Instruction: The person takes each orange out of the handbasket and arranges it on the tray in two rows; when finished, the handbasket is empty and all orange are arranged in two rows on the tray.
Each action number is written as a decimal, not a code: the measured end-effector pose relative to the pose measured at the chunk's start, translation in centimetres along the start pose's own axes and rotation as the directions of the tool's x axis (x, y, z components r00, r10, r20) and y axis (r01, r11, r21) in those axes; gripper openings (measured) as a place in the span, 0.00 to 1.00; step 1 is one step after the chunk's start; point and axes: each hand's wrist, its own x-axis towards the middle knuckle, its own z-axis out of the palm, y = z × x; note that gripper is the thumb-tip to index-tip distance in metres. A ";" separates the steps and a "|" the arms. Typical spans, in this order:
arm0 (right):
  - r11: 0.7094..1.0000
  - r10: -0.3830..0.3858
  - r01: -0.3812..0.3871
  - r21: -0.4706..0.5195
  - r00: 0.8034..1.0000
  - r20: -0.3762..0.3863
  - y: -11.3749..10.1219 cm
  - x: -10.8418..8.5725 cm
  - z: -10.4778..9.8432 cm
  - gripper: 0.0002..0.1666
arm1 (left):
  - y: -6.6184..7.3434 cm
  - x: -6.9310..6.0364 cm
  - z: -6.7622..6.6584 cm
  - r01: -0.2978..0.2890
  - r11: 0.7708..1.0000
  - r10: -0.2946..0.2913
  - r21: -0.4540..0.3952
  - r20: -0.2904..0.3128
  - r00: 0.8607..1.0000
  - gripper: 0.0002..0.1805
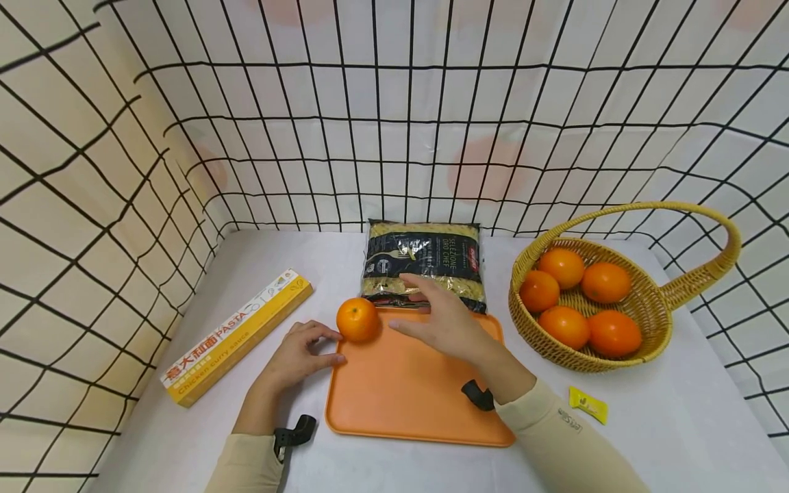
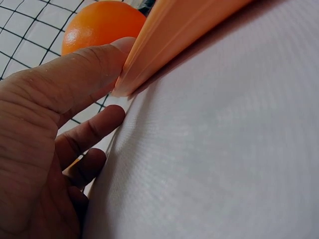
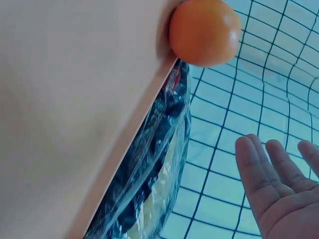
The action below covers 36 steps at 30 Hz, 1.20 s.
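An orange (image 1: 358, 320) rests at the far left corner of the orange tray (image 1: 419, 390). At that corner, the left hand (image 1: 301, 356) has its thumb against the tray's edge, as the left wrist view shows beside the orange (image 2: 102, 26); its other fingers are loosely bent. Over the far part of the tray the right hand (image 1: 446, 320) hovers with fingers extended and holds nothing. In the right wrist view the right hand (image 3: 279, 189) is apart from the orange (image 3: 204, 32).
Behind the tray lies a pasta bag (image 1: 425, 263). A yellow pasta box (image 1: 237, 339) is at the left. On the right stand a wicker basket (image 1: 662, 335) with several oranges and a small yellow packet (image 1: 588, 405). Black wire grid (image 1: 394, 123) surrounds the table.
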 end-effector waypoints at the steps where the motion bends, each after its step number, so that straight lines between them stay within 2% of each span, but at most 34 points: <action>1: 1.000 -0.007 0.007 0.000 1.000 -0.006 0.1 -0.3 -0.2 0.49 | 0.0 0.0 0.0 -0.002 1.000 0.002 -0.001 -0.002 1.000 0.19; 6: 1.000 -0.020 0.020 -0.006 0.999 -0.041 0.7 -1.5 -1.3 0.48 | -0.1 0.0 0.1 -0.001 1.000 0.001 -0.011 -0.001 1.000 0.19; 14: 0.998 -0.013 0.005 -0.068 0.995 -0.104 2.9 -3.5 -2.9 0.46 | -0.1 -0.1 0.3 0.027 0.999 -0.027 -0.024 0.012 1.000 0.19; 21: 0.992 -0.033 0.015 -0.126 0.989 -0.142 4.5 -5.5 -4.9 0.44 | -0.1 -0.1 0.2 0.015 1.000 -0.015 -0.006 0.003 1.000 0.19; 28: 0.986 -0.004 -0.023 -0.162 0.986 -0.165 6.2 -7.3 -6.7 0.44 | -0.3 -0.1 0.2 0.017 1.000 -0.017 -0.003 0.006 1.000 0.19; 36: 0.964 0.035 -0.086 -0.252 0.979 -0.199 7.9 -9.1 -9.0 0.44 | -0.2 0.0 0.2 0.023 1.000 -0.023 -0.004 0.004 1.000 0.19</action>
